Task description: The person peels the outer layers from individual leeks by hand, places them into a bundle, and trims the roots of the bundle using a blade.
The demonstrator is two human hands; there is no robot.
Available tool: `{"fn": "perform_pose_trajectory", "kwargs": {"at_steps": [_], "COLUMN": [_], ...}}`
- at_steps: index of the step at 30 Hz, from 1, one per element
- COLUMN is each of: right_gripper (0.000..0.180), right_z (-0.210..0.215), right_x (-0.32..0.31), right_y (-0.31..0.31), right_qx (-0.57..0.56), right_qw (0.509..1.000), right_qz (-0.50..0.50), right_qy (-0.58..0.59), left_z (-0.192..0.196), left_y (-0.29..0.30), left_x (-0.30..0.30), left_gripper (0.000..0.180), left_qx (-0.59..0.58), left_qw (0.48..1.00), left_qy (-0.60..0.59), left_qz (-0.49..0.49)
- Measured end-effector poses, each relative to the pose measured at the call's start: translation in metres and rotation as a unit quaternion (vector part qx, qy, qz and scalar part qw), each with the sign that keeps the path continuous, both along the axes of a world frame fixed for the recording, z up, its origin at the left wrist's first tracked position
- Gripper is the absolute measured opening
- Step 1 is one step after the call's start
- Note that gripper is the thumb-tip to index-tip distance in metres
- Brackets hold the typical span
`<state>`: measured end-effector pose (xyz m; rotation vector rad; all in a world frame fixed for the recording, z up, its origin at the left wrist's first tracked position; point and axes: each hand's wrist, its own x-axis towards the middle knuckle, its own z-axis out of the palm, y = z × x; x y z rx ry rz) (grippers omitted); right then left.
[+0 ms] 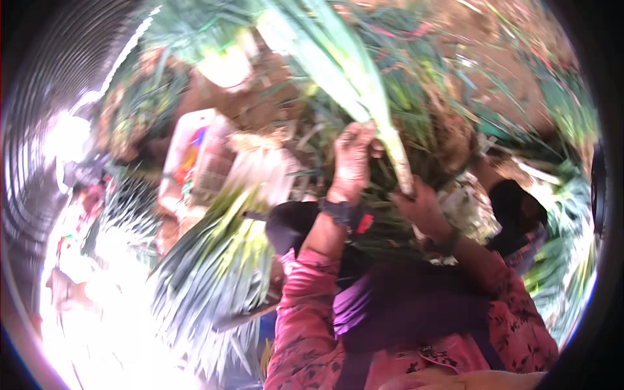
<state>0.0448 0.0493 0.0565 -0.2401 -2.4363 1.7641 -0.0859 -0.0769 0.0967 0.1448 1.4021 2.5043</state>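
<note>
Head view, single: fisheye camera worn on the person's head, facing down and forward over the pink sleeves that enter from the lower edge. Very near; the leek [344,71] held up between left hand [353,159] and right hand [422,208] fills the upper centre. Left of the leek, a leaf bundle [214,260]; beyond the leek, bare soil [494,39]. Dark circular rim all round; left side overexposed, picture blurred.
</note>
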Motion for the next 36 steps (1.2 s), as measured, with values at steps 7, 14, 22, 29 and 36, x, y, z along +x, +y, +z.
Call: {"fn": "perform_pose_trajectory", "kwargs": {"at_steps": [7,14,22,29,36], "right_gripper": [0.026,0.039,0.031,0.035,0.038], "right_z": [0.045,0.018,-0.013,-0.007,-0.006], "right_x": [-0.046,-0.045,-0.037,-0.041,-0.079], "right_y": [0.003,-0.006,-0.029,-0.013,0.006], "right_qx": [-0.041,-0.032,-0.04,0.012,-0.012], "right_qw": [0.992,0.986,0.982,0.96,0.933], "right_qz": [0.018,0.059,0.156,0.278,0.318], "right_qy": [0.115,0.155,0.096,0.027,0.168], "left_z": [-0.014,0.028,0.034,0.021,0.018], "left_y": [-0.022,-0.088,-0.074,-0.064,-0.072], "left_x": [0.035,-0.058,-0.071,-0.068,-0.079], "left_gripper": [0.009,0.061,0.054,0.053,0.057], "left_qx": [-0.251,-0.195,0.117,0.153,0.272], "left_qw": [0.929,0.977,0.989,0.988,0.954], "left_qy": [-0.146,0.088,0.086,-0.013,0.056], "left_qz": [-0.231,0.013,0.024,0.022,-0.109]}}
